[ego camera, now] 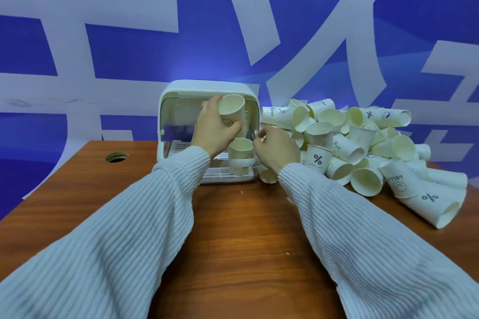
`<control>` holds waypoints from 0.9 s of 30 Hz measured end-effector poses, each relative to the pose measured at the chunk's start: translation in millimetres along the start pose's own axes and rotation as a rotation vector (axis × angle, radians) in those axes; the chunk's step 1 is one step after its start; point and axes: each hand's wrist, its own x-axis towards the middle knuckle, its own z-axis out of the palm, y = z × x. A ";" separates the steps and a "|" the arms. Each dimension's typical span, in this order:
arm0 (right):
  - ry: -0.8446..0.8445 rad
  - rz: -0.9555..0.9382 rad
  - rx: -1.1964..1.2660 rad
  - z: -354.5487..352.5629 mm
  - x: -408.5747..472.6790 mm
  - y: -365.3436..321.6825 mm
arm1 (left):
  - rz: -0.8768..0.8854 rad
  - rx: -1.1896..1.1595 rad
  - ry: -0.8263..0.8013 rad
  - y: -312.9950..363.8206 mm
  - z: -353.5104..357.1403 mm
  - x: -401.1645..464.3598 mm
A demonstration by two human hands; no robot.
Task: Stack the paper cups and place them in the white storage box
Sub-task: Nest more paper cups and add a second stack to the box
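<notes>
My left hand (pixel 213 128) grips a white paper cup (pixel 232 111) with a small face print, held tilted with its mouth toward me, in front of the open white storage box (pixel 207 87). Just below it a second paper cup (pixel 241 154) stands at the box's front edge, mouth up. My right hand (pixel 276 147) hovers beside that lower cup with its fingers curled; whether it touches the cup I cannot tell. A big heap of loose paper cups (pixel 363 147) lies to the right of the box.
The box stands on a brown wooden table (pixel 246 228) with a round cable hole (pixel 117 156) at the far left. A white slatted tray (pixel 220 175) forms the box's floor. A blue wall with large white characters rises behind.
</notes>
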 end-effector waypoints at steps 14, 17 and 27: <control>-0.010 0.052 0.076 -18.9 -11.4 55.8 | -0.130 0.666 -0.447 -15.1 51.1 -2.9; -0.079 0.038 0.103 -18.1 -14.9 62.5 | -0.086 0.751 -0.488 -16.4 52.3 -2.8; -0.264 -0.260 -0.253 8.3 -30.4 70.4 | 0.176 0.387 -0.068 1.8 58.8 -33.1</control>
